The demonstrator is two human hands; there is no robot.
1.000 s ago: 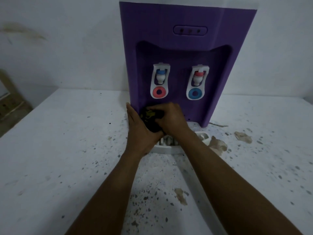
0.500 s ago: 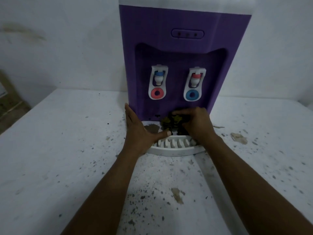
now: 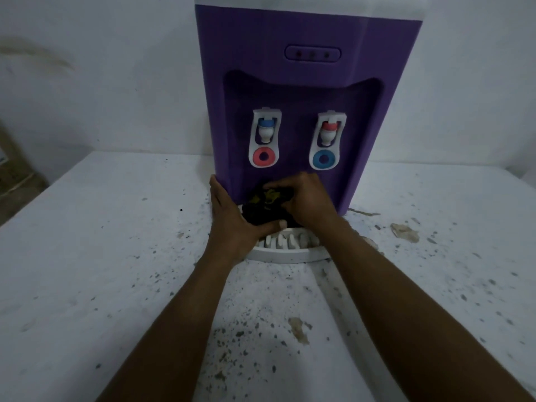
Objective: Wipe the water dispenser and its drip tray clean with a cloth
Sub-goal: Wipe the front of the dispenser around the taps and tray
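Note:
A purple water dispenser with two white taps stands on a speckled white table. Its white slotted drip tray sticks out at the base. My right hand grips a dark, yellow-patterned cloth on the back of the tray, under the taps. My left hand rests on the tray's left side. Its fingers lie straight along the dispenser's left corner and its thumb reaches across the tray under the cloth. Much of the tray is hidden by both hands.
Dark specks and brown peeled patches cover the table around the dispenser. A white wall runs close behind. A brown wooden object stands past the table's left edge.
My right hand has slid the cloth leftward along the back of the tray, from its right part to the middle. The left hand stays put on the tray's left side.

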